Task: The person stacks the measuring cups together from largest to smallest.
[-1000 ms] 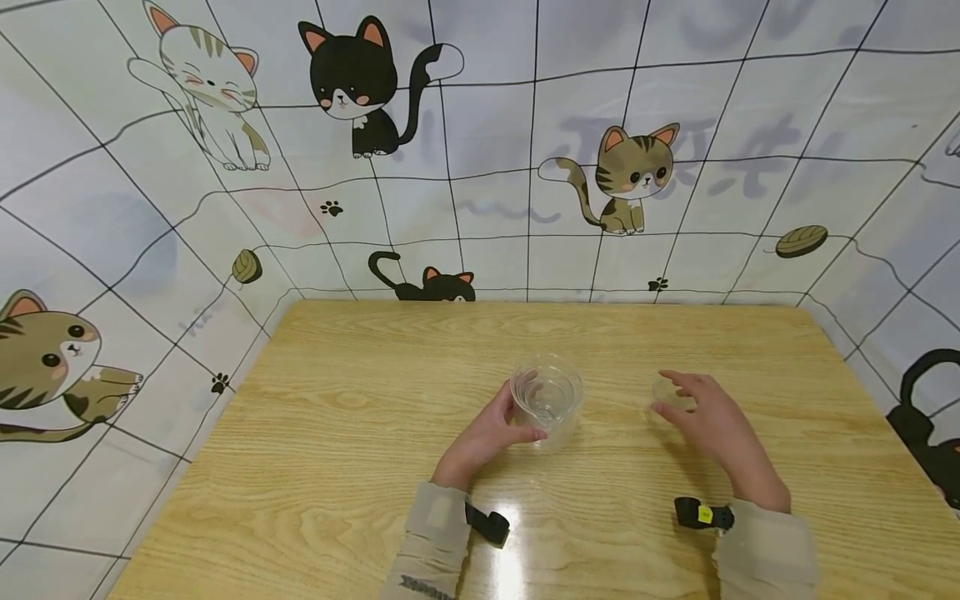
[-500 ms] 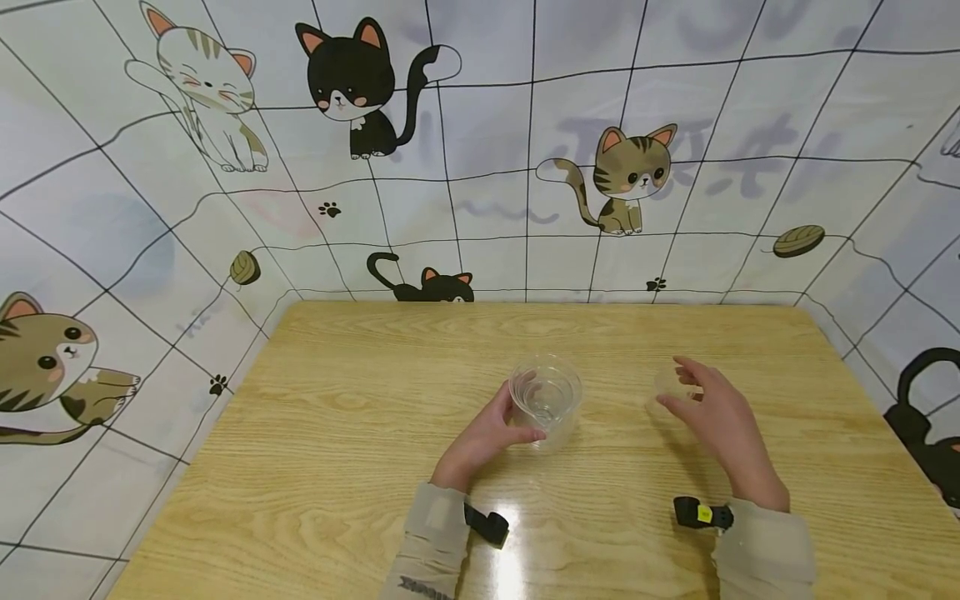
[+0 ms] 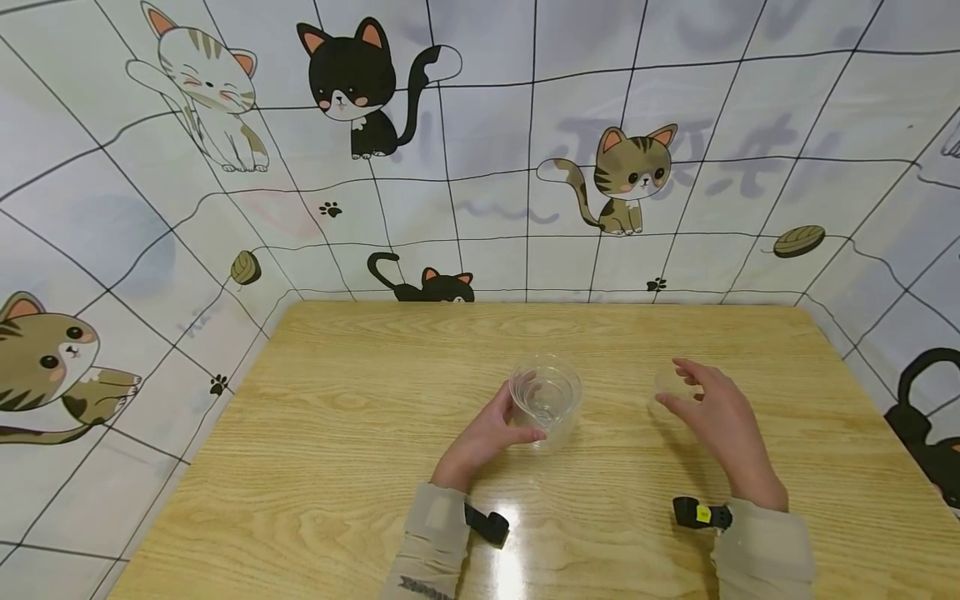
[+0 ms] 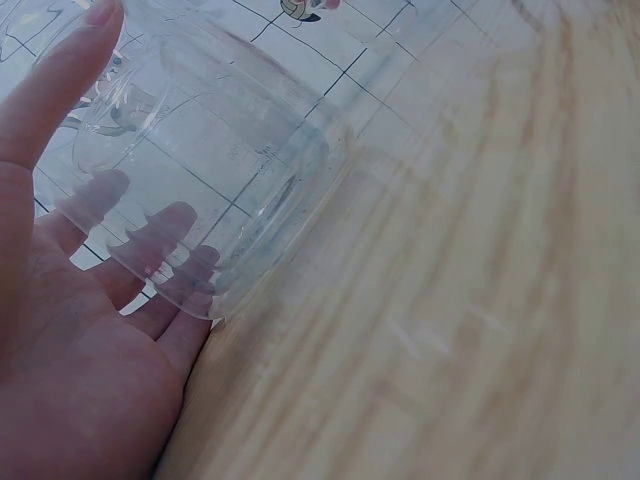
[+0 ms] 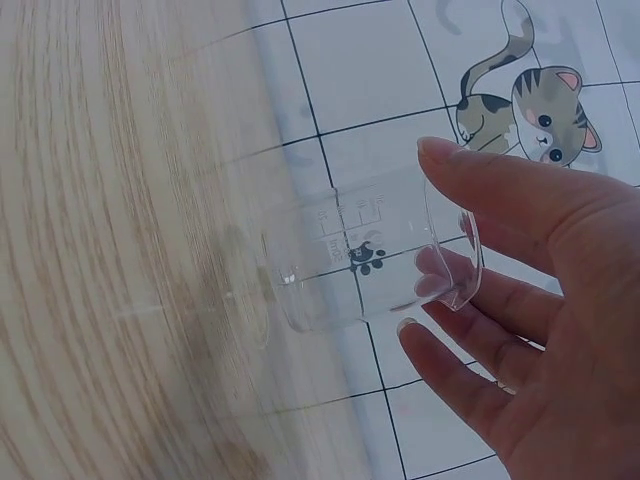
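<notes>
Near the middle of the wooden table (image 3: pixel 360 450) stands a clear, wide-mouthed cup (image 3: pixel 558 390), with rings showing inside it. My left hand (image 3: pixel 483 435) holds its left side, thumb in front and fingers curled behind; the left wrist view shows those fingers through the clear wall (image 4: pixel 230 150). Off to the right, my right hand (image 3: pixel 716 417) holds a smaller clear measuring beaker (image 5: pixel 335 255) near its rim, thumb on one side and fingers on the other. The beaker has faint marks and a pouring lip. Whether its base touches the table I cannot tell.
White fabric walls (image 3: pixel 487 208) with grid lines and cartoon cats rise behind the table and at both sides. Each wrist wears a black strap, such as the one at the right sleeve (image 3: pixel 765 542). Light glares off the table's front part.
Since a second ago my right hand has shifted slightly away and to the right, the small beaker moving with it. In the last half second hardly anything moves. The left hand keeps its hold.
</notes>
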Demonstrator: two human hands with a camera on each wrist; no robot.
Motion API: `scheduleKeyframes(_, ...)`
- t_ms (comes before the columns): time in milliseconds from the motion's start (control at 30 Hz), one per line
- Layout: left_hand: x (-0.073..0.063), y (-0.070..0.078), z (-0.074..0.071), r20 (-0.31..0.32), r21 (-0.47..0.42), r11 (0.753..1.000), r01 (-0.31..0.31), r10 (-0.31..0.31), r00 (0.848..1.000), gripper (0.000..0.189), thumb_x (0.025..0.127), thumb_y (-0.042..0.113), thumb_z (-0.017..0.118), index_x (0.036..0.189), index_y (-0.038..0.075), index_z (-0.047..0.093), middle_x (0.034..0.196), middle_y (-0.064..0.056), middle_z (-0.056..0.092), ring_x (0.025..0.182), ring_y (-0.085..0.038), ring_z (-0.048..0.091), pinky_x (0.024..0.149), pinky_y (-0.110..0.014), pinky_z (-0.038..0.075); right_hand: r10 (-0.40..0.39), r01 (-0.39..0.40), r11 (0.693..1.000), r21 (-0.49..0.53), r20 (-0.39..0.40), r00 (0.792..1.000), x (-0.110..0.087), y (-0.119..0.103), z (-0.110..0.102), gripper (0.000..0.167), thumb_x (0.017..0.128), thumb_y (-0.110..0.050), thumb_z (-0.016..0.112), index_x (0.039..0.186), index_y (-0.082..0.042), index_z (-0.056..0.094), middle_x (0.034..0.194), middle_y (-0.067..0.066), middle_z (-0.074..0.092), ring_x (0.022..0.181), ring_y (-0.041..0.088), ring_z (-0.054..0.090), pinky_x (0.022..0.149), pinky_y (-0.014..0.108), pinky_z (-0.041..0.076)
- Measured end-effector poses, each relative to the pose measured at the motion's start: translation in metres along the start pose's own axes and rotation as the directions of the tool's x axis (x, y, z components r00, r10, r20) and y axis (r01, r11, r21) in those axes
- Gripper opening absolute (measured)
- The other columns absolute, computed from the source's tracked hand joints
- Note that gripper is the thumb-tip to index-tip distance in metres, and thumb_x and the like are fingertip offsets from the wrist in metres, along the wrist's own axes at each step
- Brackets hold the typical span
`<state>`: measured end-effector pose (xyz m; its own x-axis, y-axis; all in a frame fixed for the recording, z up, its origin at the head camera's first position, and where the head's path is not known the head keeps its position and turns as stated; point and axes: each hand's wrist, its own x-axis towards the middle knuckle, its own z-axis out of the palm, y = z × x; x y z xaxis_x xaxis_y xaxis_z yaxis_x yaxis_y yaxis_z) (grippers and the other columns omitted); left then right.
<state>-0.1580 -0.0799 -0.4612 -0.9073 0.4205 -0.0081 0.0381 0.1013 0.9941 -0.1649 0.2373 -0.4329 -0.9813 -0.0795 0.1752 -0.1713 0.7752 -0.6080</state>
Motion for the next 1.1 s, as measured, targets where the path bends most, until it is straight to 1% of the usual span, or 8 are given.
scheduleKeyframes(133, 0.005, -0.011, -0.001, 0.001, -0.003, 1.0, -0.011, 0.011, 1.0, 0.084, 0.07, 0.02, 0.076, 0.138, 0.032, 0.029, 0.137, 0.005, 0.037, 0.129, -0.009, 0.025, 0.105, -0.039, 0.015, -0.003, 0.003, 1.0, -0.02, -0.014, 1.0, 0.0, 0.001, 0.001, 0.067, 0.083, -0.043, 0.058, 0.133, -0.004, 0.039, 0.119, 0.023, 0.048, 0.099, 0.038, 0.048, 0.073, 0.051, 0.041)
scheduleKeyframes(267, 0.009, -0.022, -0.001, -0.005, 0.014, 1.0, -0.02, 0.02, 1.0, 0.085, 0.069, 0.025, 0.077, 0.137, 0.037, 0.028, 0.136, 0.008, 0.039, 0.128, -0.006, 0.025, 0.105, -0.038, 0.015, -0.006, 0.004, 0.999, -0.047, -0.036, 0.999, 0.001, 0.002, 0.003, 0.065, 0.082, -0.043, 0.059, 0.131, -0.003, 0.041, 0.116, 0.023, 0.049, 0.096, 0.038, 0.048, 0.071, 0.05, 0.04)
scheduleKeyframes(500, 0.01, -0.025, -0.001, -0.014, 0.026, 0.999, -0.036, 0.037, 0.999, 0.085, 0.068, 0.028, 0.077, 0.136, 0.039, 0.028, 0.135, 0.01, 0.039, 0.128, -0.004, 0.025, 0.105, -0.037, 0.016, 0.006, -0.01, 0.998, -0.064, -0.069, 0.998, 0.0, 0.003, 0.007, 0.063, 0.083, -0.042, 0.06, 0.129, -0.002, 0.043, 0.113, 0.022, 0.049, 0.097, 0.038, 0.044, 0.072, 0.051, 0.037)
scheduleKeyframes(700, 0.011, -0.026, -0.001, -0.01, 0.024, 0.999, -0.034, 0.035, 0.999, 0.084, 0.068, 0.028, 0.077, 0.135, 0.041, 0.028, 0.135, 0.01, 0.039, 0.128, -0.005, 0.025, 0.105, -0.037, 0.016, 0.035, -0.04, 0.997, -0.061, -0.08, 0.996, -0.001, -0.002, 0.009, 0.064, 0.082, -0.042, 0.06, 0.129, -0.002, 0.044, 0.112, 0.023, 0.047, 0.096, 0.038, 0.041, 0.069, 0.05, 0.037)
scheduleKeyframes(833, 0.01, -0.024, -0.002, -0.001, 0.013, 1.0, -0.028, 0.028, 1.0, 0.083, 0.069, 0.025, 0.077, 0.135, 0.041, 0.029, 0.136, 0.009, 0.039, 0.128, -0.005, 0.026, 0.105, -0.037, 0.016, 0.067, -0.072, 0.995, -0.071, -0.069, 0.995, -0.001, -0.005, 0.011, 0.068, 0.082, -0.047, 0.059, 0.13, -0.001, 0.043, 0.111, 0.023, 0.044, 0.093, 0.037, 0.041, 0.065, 0.047, 0.038)
scheduleKeyframes(933, 0.006, -0.015, -0.002, 0.009, -0.008, 0.999, -0.031, 0.031, 0.999, 0.083, 0.07, 0.021, 0.076, 0.137, 0.036, 0.029, 0.137, 0.004, 0.039, 0.128, -0.008, 0.026, 0.105, -0.038, 0.015, 0.107, -0.111, 0.991, -0.069, -0.049, 0.993, -0.002, -0.007, 0.012, 0.072, 0.081, -0.051, 0.056, 0.132, -0.002, 0.041, 0.111, 0.024, 0.039, 0.089, 0.037, 0.044, 0.06, 0.044, 0.039)
scheduleKeyframes(1033, 0.002, -0.005, -0.001, 0.013, -0.009, 1.0, -0.029, 0.029, 1.0, 0.084, 0.07, 0.019, 0.076, 0.138, 0.03, 0.028, 0.138, 0.001, 0.038, 0.128, -0.008, 0.027, 0.105, -0.038, 0.016, 0.138, -0.141, 0.988, -0.063, -0.041, 0.99, -0.002, -0.008, 0.014, 0.071, 0.082, -0.053, 0.054, 0.131, -0.004, 0.042, 0.112, 0.025, 0.036, 0.082, 0.035, 0.048, 0.055, 0.039, 0.038)
scheduleKeyframes(1100, 0.0, 0.0, 0.0, 0.014, -0.001, 1.0, -0.022, 0.022, 1.0, 0.085, 0.07, 0.02, 0.076, 0.139, 0.029, 0.027, 0.138, 0.001, 0.037, 0.127, -0.006, 0.027, 0.105, -0.036, 0.017, 0.15, -0.152, 0.987, -0.058, -0.043, 0.988, -0.002, -0.008, 0.015, 0.069, 0.082, -0.053, 0.053, 0.13, -0.004, 0.043, 0.112, 0.025, 0.034, 0.077, 0.032, 0.048, 0.053, 0.036, 0.036)
